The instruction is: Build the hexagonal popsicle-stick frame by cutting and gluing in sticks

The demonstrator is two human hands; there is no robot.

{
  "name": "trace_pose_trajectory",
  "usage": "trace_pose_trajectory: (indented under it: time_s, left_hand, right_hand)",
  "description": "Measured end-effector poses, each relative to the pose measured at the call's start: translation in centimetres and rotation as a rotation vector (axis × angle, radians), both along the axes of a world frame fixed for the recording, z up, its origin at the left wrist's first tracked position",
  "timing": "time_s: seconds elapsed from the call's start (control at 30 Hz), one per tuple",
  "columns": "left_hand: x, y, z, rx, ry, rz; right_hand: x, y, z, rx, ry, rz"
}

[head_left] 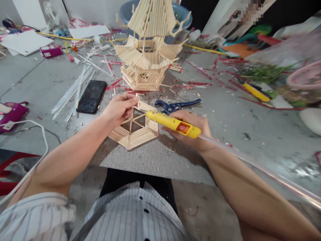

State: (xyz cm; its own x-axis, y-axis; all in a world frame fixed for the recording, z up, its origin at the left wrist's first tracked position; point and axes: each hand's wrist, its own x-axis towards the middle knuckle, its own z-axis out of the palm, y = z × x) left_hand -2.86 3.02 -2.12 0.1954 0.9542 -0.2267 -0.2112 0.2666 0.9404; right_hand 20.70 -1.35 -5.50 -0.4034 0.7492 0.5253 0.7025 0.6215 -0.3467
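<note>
My right hand (193,129) is wrapped round a yellow glue gun (173,124) with a clear glue stick trailing back from it. Its nozzle points left at a flat hexagonal frame of wooden sticks (134,130) lying on a grey mat (160,157). My left hand (120,107) rests over the frame's far left side. Its fingers pinch a small wooden stick (136,96) above the frame, close to the gun's tip.
Behind the frame stands a tall pagoda model of wooden sticks (147,47). Blue pliers (175,105) lie right of it, a black phone (91,96) and clear glue sticks (72,92) to the left. Red scraps, white boards and a green plant clutter the floor.
</note>
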Motion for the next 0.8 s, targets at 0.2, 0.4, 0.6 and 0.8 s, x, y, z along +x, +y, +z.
trace_pose_trajectory:
  time_s: [0.2, 0.4, 0.6, 0.8]
  left_hand:
    - [0.04, -0.09, -0.10, 0.018, -0.017, -0.023]
    - [0.02, -0.14, -0.05, 0.017, 0.006, -0.033]
    - [-0.09, -0.10, -0.17, 0.030, -0.026, -0.039]
    - [0.04, -0.20, 0.00, 0.013, -0.030, -0.024]
  right_hand:
    - [-0.14, -0.08, 0.18, 0.026, 0.017, 0.038]
    - [0.02, -0.17, -0.15, 0.060, -0.017, 0.031]
    - [0.09, 0.02, -0.39, 0.090, -0.015, -0.002]
    - [-0.08, 0.11, -0.32, 0.162, 0.002, 0.016]
